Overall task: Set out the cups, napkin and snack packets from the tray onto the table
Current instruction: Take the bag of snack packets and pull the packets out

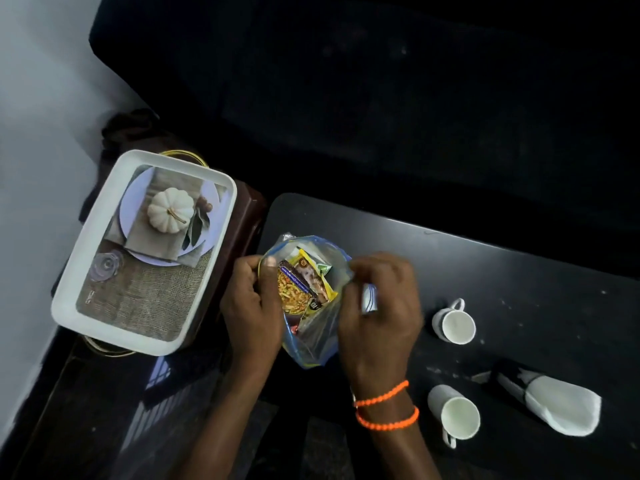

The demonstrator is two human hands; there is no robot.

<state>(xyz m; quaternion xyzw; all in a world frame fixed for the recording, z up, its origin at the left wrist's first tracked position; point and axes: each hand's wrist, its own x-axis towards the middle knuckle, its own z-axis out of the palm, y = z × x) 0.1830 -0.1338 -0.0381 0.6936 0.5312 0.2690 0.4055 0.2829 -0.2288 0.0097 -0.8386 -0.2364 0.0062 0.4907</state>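
A clear plastic bag (313,344) with a blue rim sits on the black table (519,271), its mouth pulled apart. My left hand (249,306) grips the bag's left edge and my right hand (377,306) grips its right edge. Inside lie colourful snack packets (304,285), yellow and brown. Two white cups stand to the right, one (454,323) further back and one (455,412) nearer me. A white napkin (561,407), rolled in a dark band, lies at the far right. The white tray (69,292) with a pumpkin picture stands at the left, holding no loose objects.
The tray rests on a brown stool (242,230) beside the table's left end. A dark sofa (381,98) fills the background. A grey wall (34,133) runs along the left. Orange bead bracelets (384,407) circle my right wrist.
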